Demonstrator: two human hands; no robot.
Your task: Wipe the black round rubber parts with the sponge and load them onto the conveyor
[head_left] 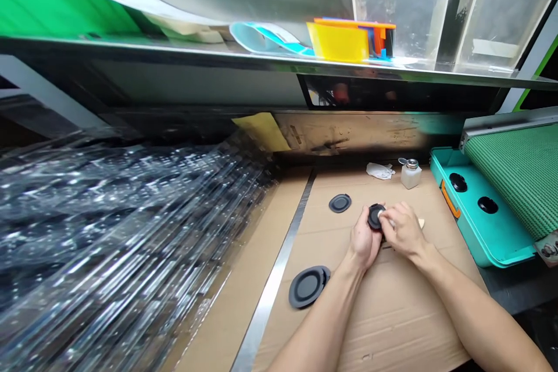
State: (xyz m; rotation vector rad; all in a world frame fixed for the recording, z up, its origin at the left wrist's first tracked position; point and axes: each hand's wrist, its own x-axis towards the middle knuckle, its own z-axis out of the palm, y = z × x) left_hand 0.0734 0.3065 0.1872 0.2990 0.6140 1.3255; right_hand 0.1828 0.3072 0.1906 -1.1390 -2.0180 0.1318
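Note:
My left hand [364,239] grips a small round black plastic part [374,218] above the cardboard. On its face my right hand [403,228] pinches a small white piece [381,214], too small to identify. A pale item [421,223] shows beyond the right hand, mostly hidden by it. Left of the hands lies a dark grey oval disc [340,203] on the cardboard [392,314]. Closer to me, beside my left forearm, rests a larger dark oval disc [306,288], with another similar piece partly under it.
Clear plastic trays [143,244] are piled at left. Behind the hands stand a white bottle [410,175] with a metal top and a crumpled white wipe [381,171]. A teal bin [473,229] with black round parts sits right, beneath a green conveyor [518,157]. A metal shelf [196,53] spans overhead.

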